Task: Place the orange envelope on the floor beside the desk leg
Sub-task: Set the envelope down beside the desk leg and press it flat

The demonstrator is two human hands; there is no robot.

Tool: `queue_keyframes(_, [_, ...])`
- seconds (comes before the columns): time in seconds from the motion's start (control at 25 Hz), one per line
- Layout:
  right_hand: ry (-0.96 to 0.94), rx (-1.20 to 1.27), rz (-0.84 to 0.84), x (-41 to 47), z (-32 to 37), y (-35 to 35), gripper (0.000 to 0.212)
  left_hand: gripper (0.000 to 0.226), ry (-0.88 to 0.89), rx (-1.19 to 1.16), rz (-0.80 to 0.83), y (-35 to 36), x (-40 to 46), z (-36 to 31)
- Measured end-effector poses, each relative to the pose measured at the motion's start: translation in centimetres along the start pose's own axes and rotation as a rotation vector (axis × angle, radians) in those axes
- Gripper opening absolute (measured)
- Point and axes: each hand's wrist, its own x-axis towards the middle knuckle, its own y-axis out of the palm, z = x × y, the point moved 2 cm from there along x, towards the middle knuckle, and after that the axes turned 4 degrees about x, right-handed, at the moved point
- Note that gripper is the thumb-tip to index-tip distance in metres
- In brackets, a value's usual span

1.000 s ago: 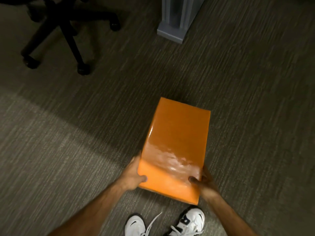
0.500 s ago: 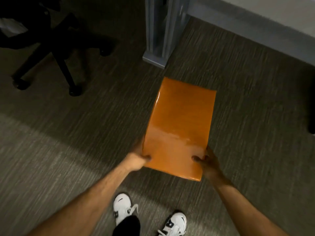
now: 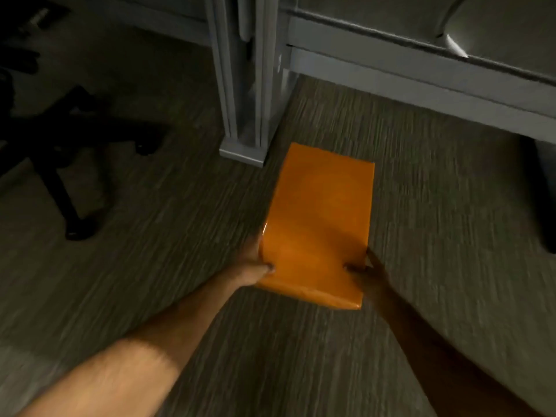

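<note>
The glossy orange envelope is held flat over the grey carpet in the middle of the head view, long side pointing away from me. My left hand grips its near left corner, thumb on top. My right hand grips the near right corner the same way. The envelope's far edge lies just right of the grey desk leg, close to the leg's foot plate. Whether the envelope touches the carpet I cannot tell.
A black office chair base with castors stands to the left. A grey desk rail runs along the upper right. A dark object stands at the right edge.
The envelope has moved forward to the desk leg, its far edge now beside the foot plate. My arms have stretched out and my shoes have left the view.
</note>
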Motion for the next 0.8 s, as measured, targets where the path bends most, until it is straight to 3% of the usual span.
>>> queue_keyframes(0.28, [-0.093,-0.014,0.013,9.1,-5.3,3.3,0.086,0.095,0.001,-0.024,-0.055,3.5,8.4,4.8])
queue_keyframes(0.44, [-0.21,-0.315,0.036,9.8,-7.3,5.2,0.077,0.091,0.034,0.281,-0.076,5.1,10.2,6.3])
queue_keyframes(0.6, [-0.486,-0.864,0.026,9.4,-8.3,5.5,0.075,0.1,0.234,0.74,-0.006,7.5,10.3,6.1])
queue_keyframes(0.8, [-0.39,-1.04,0.215,9.3,-10.7,5.9,0.107,0.117,0.226,0.804,0.076,8.3,10.4,6.2])
